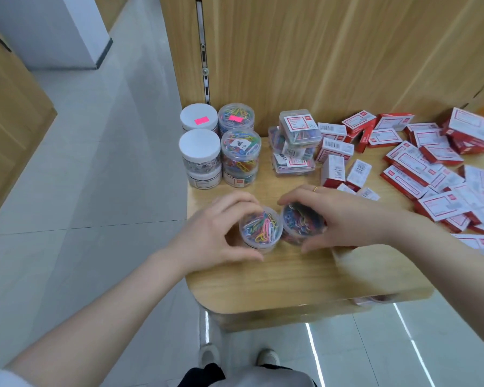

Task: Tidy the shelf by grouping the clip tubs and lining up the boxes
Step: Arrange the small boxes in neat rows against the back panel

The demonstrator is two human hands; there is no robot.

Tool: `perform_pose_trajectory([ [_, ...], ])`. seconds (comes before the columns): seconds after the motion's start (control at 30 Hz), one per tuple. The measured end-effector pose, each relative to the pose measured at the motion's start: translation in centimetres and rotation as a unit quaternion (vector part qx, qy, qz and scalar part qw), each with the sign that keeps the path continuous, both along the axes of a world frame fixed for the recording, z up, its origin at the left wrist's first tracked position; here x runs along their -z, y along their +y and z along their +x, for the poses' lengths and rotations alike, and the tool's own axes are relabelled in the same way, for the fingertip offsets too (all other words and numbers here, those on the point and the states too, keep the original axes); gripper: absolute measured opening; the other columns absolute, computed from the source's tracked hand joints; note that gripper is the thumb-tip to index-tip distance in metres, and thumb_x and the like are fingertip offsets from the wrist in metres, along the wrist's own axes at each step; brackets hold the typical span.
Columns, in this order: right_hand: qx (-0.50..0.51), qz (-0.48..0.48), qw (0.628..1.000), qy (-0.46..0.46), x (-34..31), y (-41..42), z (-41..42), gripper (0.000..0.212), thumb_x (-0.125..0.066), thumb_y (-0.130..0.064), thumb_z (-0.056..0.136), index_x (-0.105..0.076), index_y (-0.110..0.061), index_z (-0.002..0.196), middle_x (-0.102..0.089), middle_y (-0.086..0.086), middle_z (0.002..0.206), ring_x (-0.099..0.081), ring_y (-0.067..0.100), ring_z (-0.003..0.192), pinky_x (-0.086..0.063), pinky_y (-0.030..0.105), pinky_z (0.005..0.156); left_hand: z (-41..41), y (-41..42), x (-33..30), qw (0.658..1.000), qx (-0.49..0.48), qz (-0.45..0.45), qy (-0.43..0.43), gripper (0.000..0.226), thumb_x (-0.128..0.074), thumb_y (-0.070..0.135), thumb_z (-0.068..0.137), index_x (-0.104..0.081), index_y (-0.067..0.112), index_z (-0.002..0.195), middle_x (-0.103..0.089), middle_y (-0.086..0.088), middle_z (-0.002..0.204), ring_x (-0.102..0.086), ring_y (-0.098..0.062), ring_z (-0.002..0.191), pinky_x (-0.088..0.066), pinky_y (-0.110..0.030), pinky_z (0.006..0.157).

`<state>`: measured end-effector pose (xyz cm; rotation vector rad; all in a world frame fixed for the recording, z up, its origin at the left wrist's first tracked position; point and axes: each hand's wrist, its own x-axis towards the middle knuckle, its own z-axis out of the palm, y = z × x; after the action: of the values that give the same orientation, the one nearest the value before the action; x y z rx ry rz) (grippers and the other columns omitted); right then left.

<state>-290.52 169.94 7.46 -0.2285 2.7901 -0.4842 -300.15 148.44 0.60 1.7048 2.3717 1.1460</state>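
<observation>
- Left hand (215,233): its grip is wrapped round a clear round clip tub (260,229) standing on the shelf (263,283) near the front edge; thumb on the near side, fingers over the far side.
- Right hand (344,216): its grip holds a second clear tub (301,223), which tilts a little toward the first; the two tubs touch side by side. A ring shows on one finger.
- Risk, tipping: the tilted tub looks to be off its base; a loose hold could let it roll toward the front edge.
- Risk, spill: I cannot tell whether either tub has a lid; if not, a knock would scatter the clips.
- Risk, stacks: the grouped tubs (220,143) at the back left are stacked in columns; pushing new tubs in hard could topple them off the left end.
- Risk, boxes: the red and white boxes (430,163) lie jumbled just beside the right wrist and could be swept aside.
- Materials: tubs of smooth transparent plastic, cylindrical, two with white lids; bent-wire clips in mixed colours; boxes of printed card, flat and rectangular; square clear cases (295,143) piled askew; shelf of pale wood grain with a rounded corner.
</observation>
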Motion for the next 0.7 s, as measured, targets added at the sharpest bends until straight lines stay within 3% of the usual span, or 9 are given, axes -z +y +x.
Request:
perform_pose_trajectory([
  [0.13, 0.004, 0.017, 0.997, 0.08, 0.4, -0.3, -0.3, 0.069, -0.072, -0.036, 0.074, -0.04, -0.021, 0.133, -0.048, 0.0, 0.125, -0.047, 0.017, 0.111, -0.027, 0.012, 0.079, 1.4, 0.4, 0.5, 0.997, -0.059, -0.057, 0.008, 0.066, -0.059, 0.063, 0.066, -0.037, 0.037, 0.123, -0.041, 0.013, 0.125, -0.047, -0.012, 0.116, -0.045, -0.037, 0.096],
  [0.23, 0.066, -0.044, 0.985, 0.152, -0.2, -0.1, -1.0, 0.067, -0.076, -0.035, 0.07, -0.045, -0.018, 0.127, -0.053, -0.004, 0.114, -0.048, 0.011, 0.1, -0.031, 0.008, 0.076, 1.7, 0.4, 0.7, 0.992, -0.122, -0.026, 0.014, 0.063, -0.057, 0.058, 0.07, -0.04, 0.031, 0.124, -0.036, 0.009, 0.125, -0.047, -0.016, 0.113, -0.045, -0.037, 0.095],
  [0.33, 0.099, -0.102, 0.968, 0.209, -0.8, -0.2, -1.9, 0.063, -0.078, -0.035, 0.065, -0.048, -0.017, 0.117, -0.048, -0.012, 0.104, -0.045, 0.001, 0.093, -0.032, 0.006, 0.075, 1.7, 0.5, 0.7, 0.979, -0.203, 0.009, 0.008, 0.066, -0.072, 0.045, 0.067, -0.047, 0.022, 0.125, -0.036, 0.003, 0.119, -0.052, -0.02, 0.104, -0.047, -0.034, 0.09],
  [0.4, 0.094, -0.119, 0.963, 0.224, -0.6, -1.0, -2.5, 0.06, -0.079, -0.035, 0.064, -0.048, -0.016, 0.112, -0.049, -0.01, 0.102, -0.043, -0.001, 0.09, -0.033, 0.006, 0.076, 1.6, 0.6, 0.4, 0.967, -0.251, 0.025, -0.039, 0.066, -0.079, 0.032, 0.068, -0.05, 0.013, 0.124, -0.038, 0.003, 0.115, -0.055, -0.019, 0.097, -0.048, -0.031, 0.087],
  [0.5, 0.056, -0.127, 0.957, 0.254, 0.6, -2.5, -3.4, 0.055, -0.082, -0.031, 0.064, -0.052, -0.01, 0.105, -0.05, -0.004, 0.099, -0.037, -0.004, 0.083, -0.031, 0.001, 0.076, 1.5, 0.7, 0.2, 0.959, -0.272, 0.034, -0.067, 0.061, -0.076, 0.032, 0.07, -0.051, 0.009, 0.12, -0.048, -0.001, 0.112, -0.055, -0.015, 0.088, -0.05, -0.029, 0.08],
  [0.57, 0.057, -0.143, 0.95, 0.27, 1.3, -3.1, -3.9, 0.052, -0.082, -0.032, 0.064, -0.055, -0.01, 0.102, -0.051, 0.0, 0.101, -0.041, -0.001, 0.085, -0.032, 0.002, 0.077, 1.4, 0.7, 0.2, 0.958, -0.271, 0.037, -0.087, 0.062, -0.075, 0.033, 0.07, -0.05, 0.009, 0.122, -0.053, -0.003, 0.111, -0.054, -0.011, 0.086, -0.048, -0.024, 0.079],
  [0.7, 0.094, -0.199, 0.93, 0.295, 2.1, -4.1, -4.3, 0.048, -0.08, -0.032, 0.063, -0.059, -0.011, 0.101, -0.043, -0.001, 0.114, -0.045, 0.006, 0.105, -0.034, 0.006, 0.09, 1.0, 0.7, 0.3, 0.957, -0.268, 0.038, -0.108, 0.066, -0.076, 0.034, 0.07, -0.049, 0.013, 0.127, -0.058, -0.003, 0.113, -0.057, -0.012, 0.093, -0.049, -0.032, 0.087],
])
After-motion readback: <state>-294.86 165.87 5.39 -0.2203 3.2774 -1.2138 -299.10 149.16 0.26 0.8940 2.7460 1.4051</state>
